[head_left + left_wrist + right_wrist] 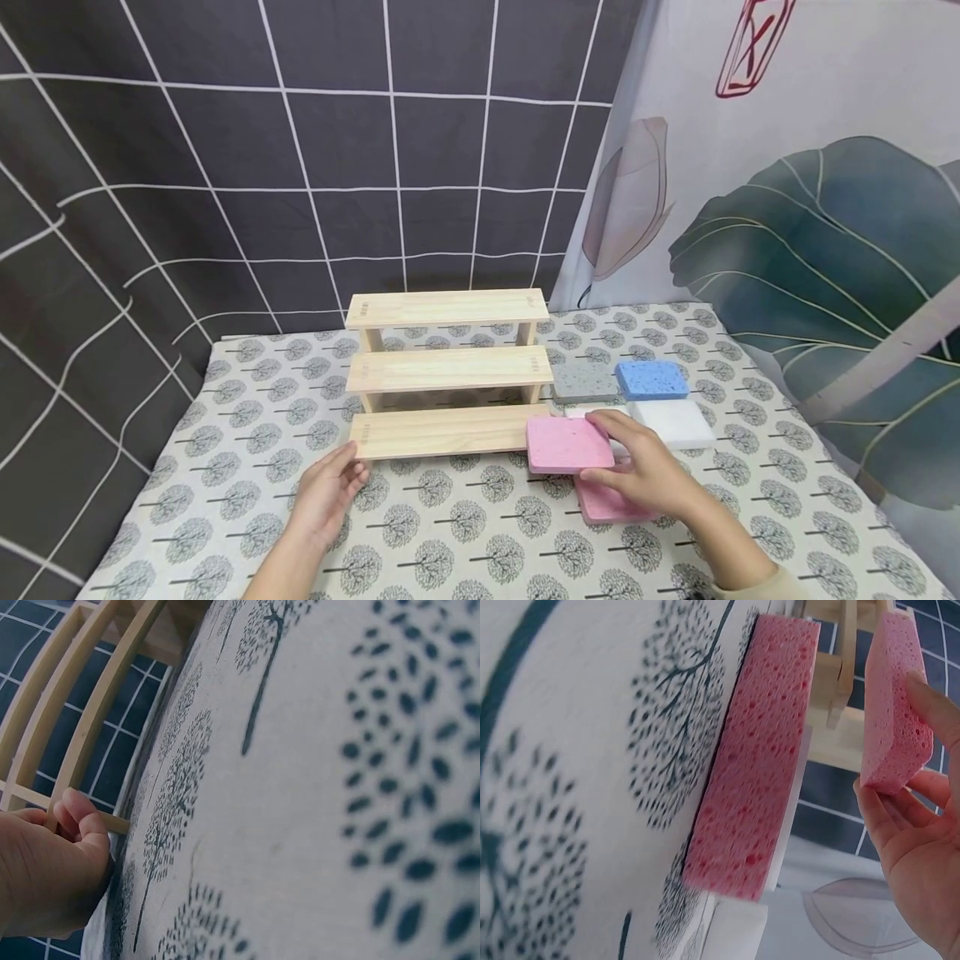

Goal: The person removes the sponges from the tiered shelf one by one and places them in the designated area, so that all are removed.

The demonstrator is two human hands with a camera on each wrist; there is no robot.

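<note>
A three-step wooden rack (450,367) of pale planks stands on the patterned cloth. At the front left corner of its lowest plank, my left hand (327,492) grips the end; the left wrist view shows the fingers of this hand (64,862) curled at the wood. My right hand (648,467) pinches a pink sponge (568,443) by its right end, raised above the cloth near the rack's right end. Below it lies a second pink sponge (611,504), partly covered by the hand. In the right wrist view, the thumb and fingers hold the sponge (896,705) on edge.
Right of the rack lie a grey sponge (583,382), a blue sponge (651,379) and a white sponge block (672,423). Another white block (596,411) is partly hidden behind the held sponge. A dark grid curtain (337,167) hangs close behind.
</note>
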